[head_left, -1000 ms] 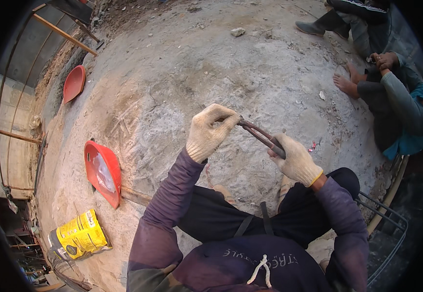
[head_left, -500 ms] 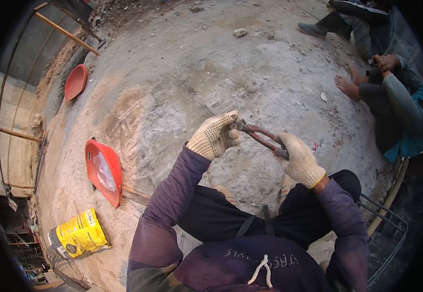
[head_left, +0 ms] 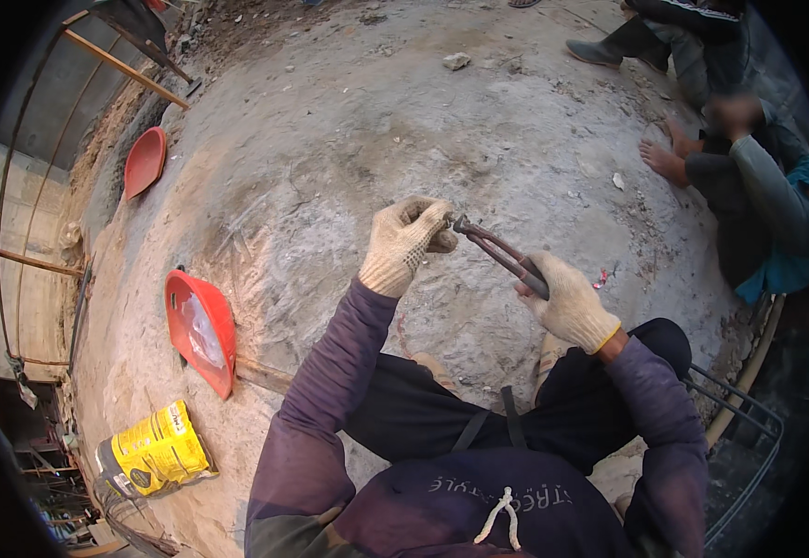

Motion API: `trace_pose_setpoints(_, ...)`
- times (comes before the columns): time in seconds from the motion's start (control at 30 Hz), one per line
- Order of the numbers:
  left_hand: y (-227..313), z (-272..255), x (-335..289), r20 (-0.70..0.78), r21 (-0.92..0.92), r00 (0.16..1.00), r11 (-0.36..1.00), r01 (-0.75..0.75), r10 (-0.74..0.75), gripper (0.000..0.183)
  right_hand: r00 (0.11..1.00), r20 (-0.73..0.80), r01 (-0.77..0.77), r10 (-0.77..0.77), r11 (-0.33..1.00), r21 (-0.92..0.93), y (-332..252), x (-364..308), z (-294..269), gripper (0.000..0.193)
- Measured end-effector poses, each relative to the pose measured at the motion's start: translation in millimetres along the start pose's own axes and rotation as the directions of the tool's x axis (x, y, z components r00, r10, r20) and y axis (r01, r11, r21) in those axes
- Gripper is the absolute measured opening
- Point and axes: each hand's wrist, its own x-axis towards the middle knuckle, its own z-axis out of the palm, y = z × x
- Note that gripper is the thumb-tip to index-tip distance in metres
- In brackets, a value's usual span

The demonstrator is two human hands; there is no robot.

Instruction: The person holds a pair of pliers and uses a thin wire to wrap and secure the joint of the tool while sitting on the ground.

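A pair of pincers (head_left: pixel 494 245) with worn reddish-brown handles is gripped in my right hand (head_left: pixel 570 302), its fingers wrapped round the handles' lower ends. Its head points up and left, and the handles lie close together. My left hand (head_left: pixel 409 237) is closed in a pinch just left of the pincers' jaws, its fingertips almost touching them. Whatever those fingers hold is too small to make out. Both hands wear cream knitted gloves, held above the ground in front of my crossed legs (head_left: pixel 404 395).
At left lie a red scoop-shaped pan (head_left: pixel 223 349) with clear plastic inside, a second red pan (head_left: pixel 145 163) farther off and a yellow bag (head_left: pixel 158 449). A barefoot person (head_left: pixel 767 195) sits at right. Bent metal rods (head_left: pixel 748 418) stand by my right knee.
My left hand has turned, showing less of its dotted palm. The pincers' handles have come closer together. The seated person's hands have risen. A foot now shows at the top edge.
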Motion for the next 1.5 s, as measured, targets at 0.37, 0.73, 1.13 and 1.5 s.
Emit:
trace_pose_setpoints(0.37, -9, -2, -1, 0.135, -0.346, 0.971, 0.909, 0.231, -0.195, 0.019, 0.996, 0.003, 0.089, -0.089, 0.994, -0.061, -4, -2, -6, 0.039)
trace_pose_setpoints(0.73, -9, -1, -2, 0.263, 0.552, 0.733, 0.525, -0.648, 0.627, 0.014, 0.990, 0.106, -0.095, 0.097, 0.995, -0.021, -11, -2, -9, 0.031)
trace_pose_setpoints(1.13, -24, -1, 6, 0.148, -0.411, 0.958, 0.866, 0.286, -0.247, 0.017, 0.998, -0.013, 0.056, -0.057, 0.994, -0.094, -5, -3, -7, 0.036)
trace_pose_setpoints(1.5, -11, 11, -2, 0.190, 0.554, 0.696, 0.510, -0.658, 0.692, 0.010, 0.996, 0.054, -0.074, 0.072, 0.997, 0.029, -8, 1, -9, 0.025)
